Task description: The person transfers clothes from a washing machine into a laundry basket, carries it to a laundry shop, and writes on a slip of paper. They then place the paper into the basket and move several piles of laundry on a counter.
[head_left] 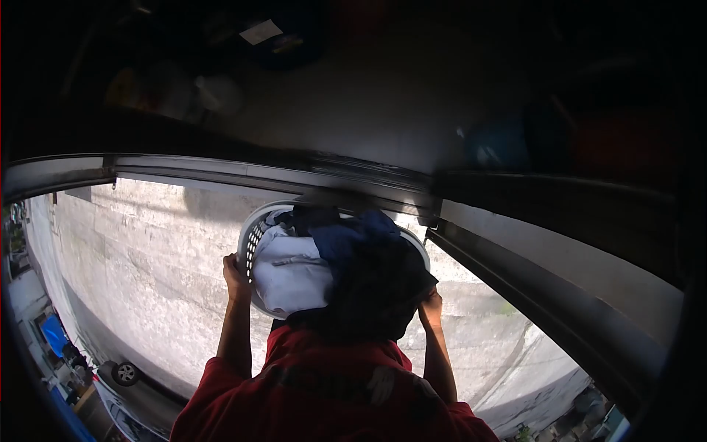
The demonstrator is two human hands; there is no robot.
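Note:
A light-coloured laundry basket (252, 247) with a perforated side is held in front of my chest. My left hand (234, 272) is wrapped round its left side, and my right hand (431, 300) grips the right side, partly covered by dark cloth. Heaped in the basket are a white garment (291, 278), a navy blue garment (361, 232) and black clothing (375, 291), which hangs over the near right rim. The fingers of both hands are only partly visible.
Beyond the basket runs a dark door or gate frame (272, 169), with a shadowy interior and a pale label (261, 32) past it. Sunlit concrete (155, 272) spreads around me. A car wheel (126, 374) shows at lower left.

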